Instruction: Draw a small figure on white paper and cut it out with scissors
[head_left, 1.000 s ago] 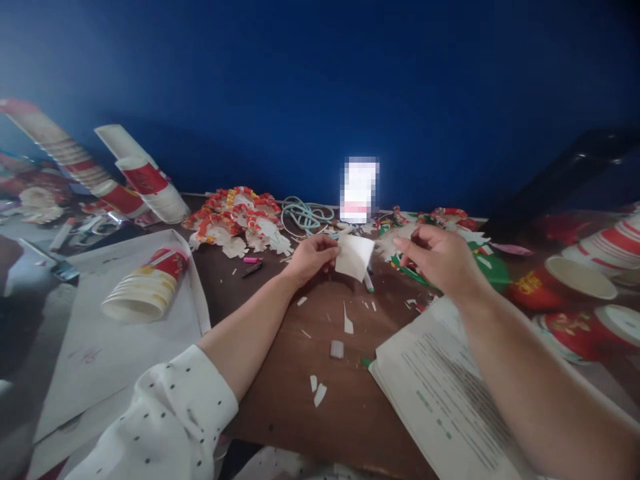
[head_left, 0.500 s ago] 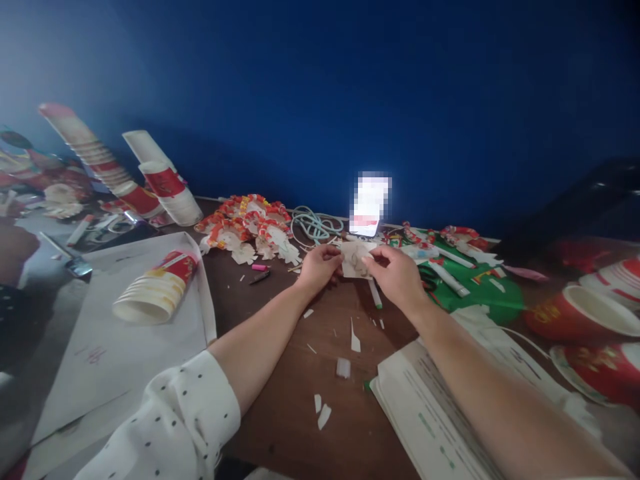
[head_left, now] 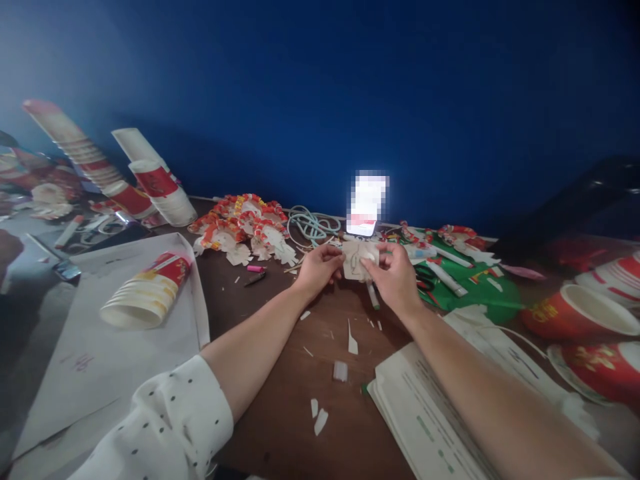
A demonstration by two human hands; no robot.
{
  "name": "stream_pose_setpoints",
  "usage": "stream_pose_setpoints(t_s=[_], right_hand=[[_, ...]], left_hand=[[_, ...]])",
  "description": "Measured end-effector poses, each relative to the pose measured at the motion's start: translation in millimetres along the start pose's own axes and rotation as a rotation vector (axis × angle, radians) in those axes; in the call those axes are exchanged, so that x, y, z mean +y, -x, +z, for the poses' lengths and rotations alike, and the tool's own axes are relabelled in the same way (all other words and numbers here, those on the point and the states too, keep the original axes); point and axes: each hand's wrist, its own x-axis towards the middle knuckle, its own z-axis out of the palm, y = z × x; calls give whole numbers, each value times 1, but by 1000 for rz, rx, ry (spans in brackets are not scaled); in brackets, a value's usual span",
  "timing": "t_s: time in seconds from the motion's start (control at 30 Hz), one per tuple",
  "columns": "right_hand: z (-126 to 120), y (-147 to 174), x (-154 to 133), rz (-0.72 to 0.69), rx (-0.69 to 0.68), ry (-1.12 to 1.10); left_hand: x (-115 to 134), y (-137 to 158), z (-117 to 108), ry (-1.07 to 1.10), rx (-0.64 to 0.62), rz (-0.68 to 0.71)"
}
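A small pale piece of paper with a faint drawn outline is held up between my hands. My left hand pinches its left edge between thumb and fingers. On its right side, my right hand grips it, the thumb lying across the front. Just below the paper, a white marker with a green end lies on the table. Behind it, a lit phone leans upright against the blue wall, its screen blurred out. Scissors with dark handles rest to the right of my right hand.
Stacked paper cups lie on a white box lid at left. Taller cup stacks lean behind. Red-and-white cut pieces and a pale cord sit at the back. Papers, green sheet and red cups are right.
The paper has turned a little, and its drawn outline shows more clearly. My right thumb lies slightly differently on it. The whole view has shifted slightly, with things appearing farther left.
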Motion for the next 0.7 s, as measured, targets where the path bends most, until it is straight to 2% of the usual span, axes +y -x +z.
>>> stream_pose_setpoints(t_s=[0.13, 0.37, 0.7], right_hand=[[1, 0, 0, 57, 18, -80], [6, 8, -7, 51, -100, -194], [6, 16, -5, -51, -77, 52]], left_hand=[[2, 3, 2, 22, -5, 7], [1, 7, 2, -19, -106, 43], [-4, 7, 2, 118, -103, 11]])
